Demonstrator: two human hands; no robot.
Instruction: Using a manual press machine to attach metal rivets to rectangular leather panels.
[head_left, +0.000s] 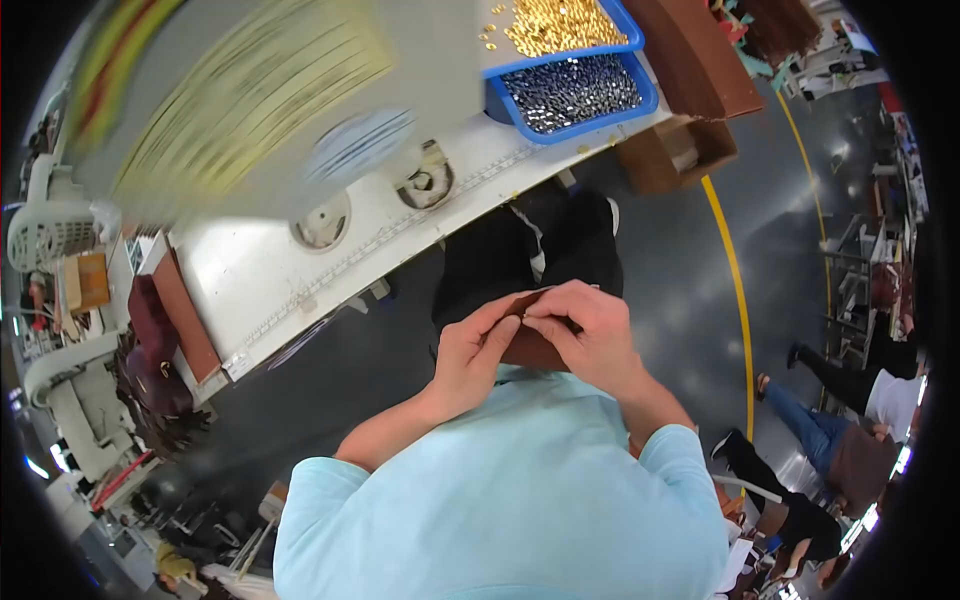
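Note:
Close to my body, above my lap, both hands hold a brown leather-like piece (pixel 532 350). My left hand (pixel 472 358) is closed on its left side, thumb and fingers pinching the upper edge. My right hand (pixel 592 328) is closed too, its thumb and forefinger pinched at the same edge and nearly touching the left thumb. A tiny pale or gold speck shows between the fingertips, too small to name. The fingers cover much of the piece's upper part.
A white workbench (pixel 240 270) runs ahead, with a blurred printed sheet (pixel 260 100) over it. Blue trays hold gold studs (pixel 565 25) and silver studs (pixel 575 95). Beside them is an open cardboard box (pixel 680 155). Dark maroon bags (pixel 155 350) hang left; people (pixel 860 450) are at right.

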